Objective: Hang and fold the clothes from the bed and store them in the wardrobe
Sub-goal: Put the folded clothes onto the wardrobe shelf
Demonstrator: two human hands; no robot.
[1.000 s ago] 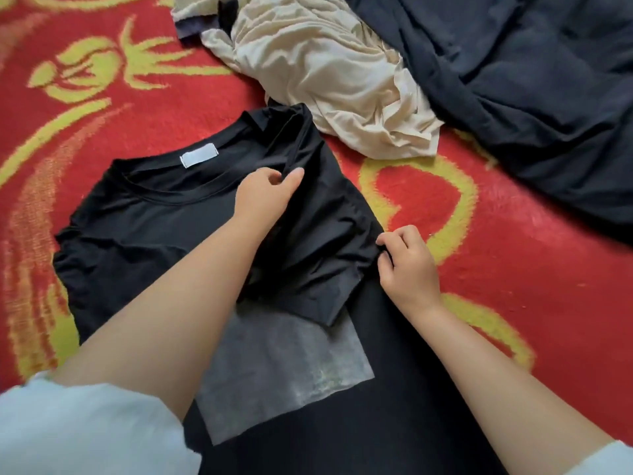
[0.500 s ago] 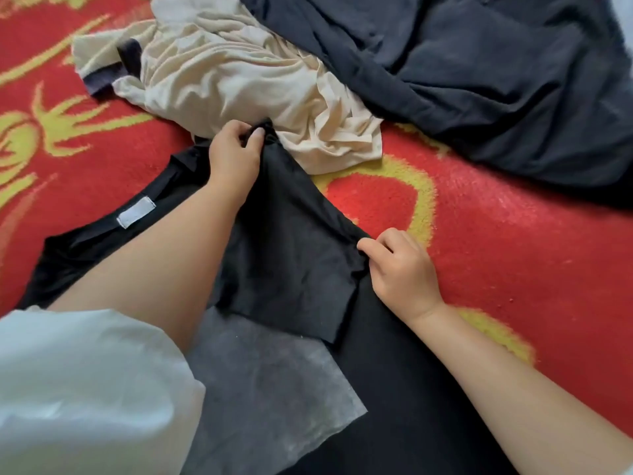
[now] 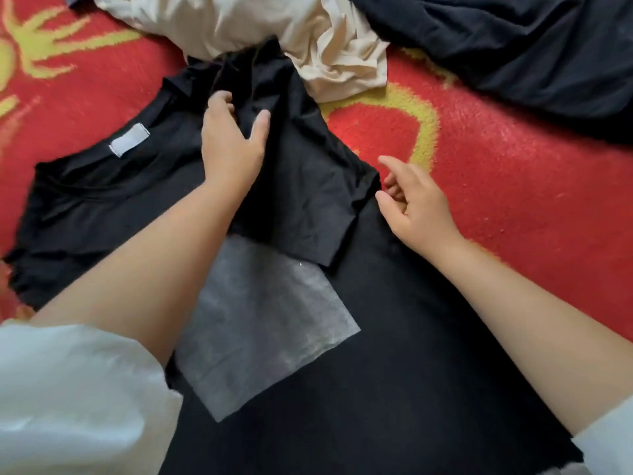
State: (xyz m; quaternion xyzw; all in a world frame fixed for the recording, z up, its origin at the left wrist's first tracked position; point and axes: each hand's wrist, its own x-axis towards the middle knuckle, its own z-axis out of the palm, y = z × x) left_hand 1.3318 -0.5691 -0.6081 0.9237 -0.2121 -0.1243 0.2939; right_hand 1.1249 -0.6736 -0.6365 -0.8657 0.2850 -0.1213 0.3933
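Note:
A black T-shirt (image 3: 102,207) lies flat on the bed, inside out, with a white neck label (image 3: 129,140) and a grey rectangular patch (image 3: 267,320) on its chest. Its right sleeve (image 3: 308,186) is folded in over the body. My left hand (image 3: 233,142) rests on the shoulder of that fold with the thumb spread, pressing the cloth down. Just off the folded sleeve's right edge my right hand (image 3: 414,207) hovers with relaxed fingers and holds nothing.
A crumpled beige garment (image 3: 274,29) lies just beyond the T-shirt's shoulder and touches it. A dark navy garment (image 3: 513,46) is spread at the far right. Everything lies on a red bedcover (image 3: 531,183) with yellow patterns.
My right hand has let go of the sleeve edge and opened. My left hand has released its pinch at the shoulder and now lies on the fold.

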